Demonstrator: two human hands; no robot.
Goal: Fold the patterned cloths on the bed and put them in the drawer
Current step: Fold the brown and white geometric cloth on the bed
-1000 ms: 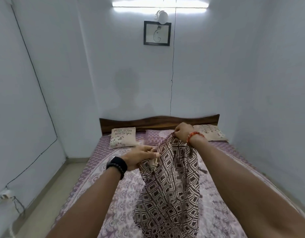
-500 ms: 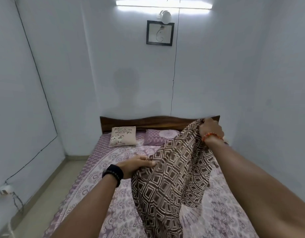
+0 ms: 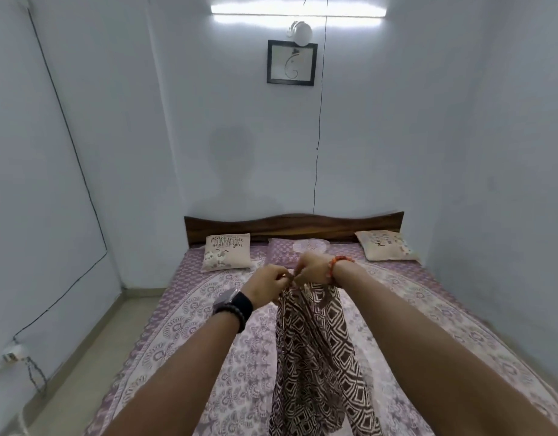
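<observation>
Left hand [image 3: 268, 283] and right hand [image 3: 312, 268] together at chest height over bed [image 3: 189, 313], each pinching top edge of patterned cloth [image 3: 315, 357]. Cloth hangs doubled below, likely so edges align for fold. Count: one cloth in view, three pillows at headboard [image 3: 296, 225]. Drawer not visible.

The right hand [image 3: 314, 268], which half a second ago held the brown patterned cloth [image 3: 315, 357] high at the right of the frame, has come back to centre beside the left hand [image 3: 266, 286]. The cloth, spread wide then, now hangs gathered and narrow.
</observation>
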